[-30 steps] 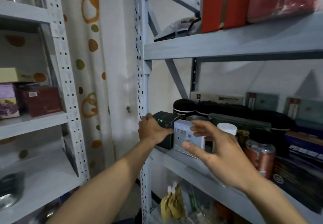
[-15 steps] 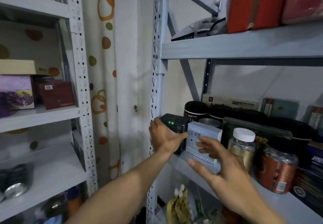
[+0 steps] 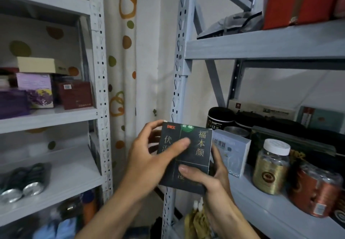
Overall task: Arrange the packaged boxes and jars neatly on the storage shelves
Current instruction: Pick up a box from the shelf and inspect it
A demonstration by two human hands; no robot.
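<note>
A dark box with gold lettering (image 3: 196,151) is held up in front of the right shelf's upright post, off the shelf. My left hand (image 3: 149,162) grips its left side, thumb across the front. My right hand (image 3: 207,179) holds its lower right corner from below. A pale blue box (image 3: 233,152) stands on the grey right shelf (image 3: 280,210) just behind the dark box. To its right stand a white-lidded clear jar (image 3: 270,167) and a copper-coloured jar (image 3: 315,192). A black canister (image 3: 218,117) stands at the back.
Dark and teal boxes fill the rear of the right shelf. Red boxes (image 3: 298,1) sit on the shelf above. The left rack (image 3: 52,115) holds purple, maroon and cream boxes, with tins (image 3: 24,186) one level down. A spotted curtain (image 3: 127,70) hangs between the racks.
The dark box has come off the shelf into both hands. My right hand let go of the pale blue box, which now stands on the shelf.
</note>
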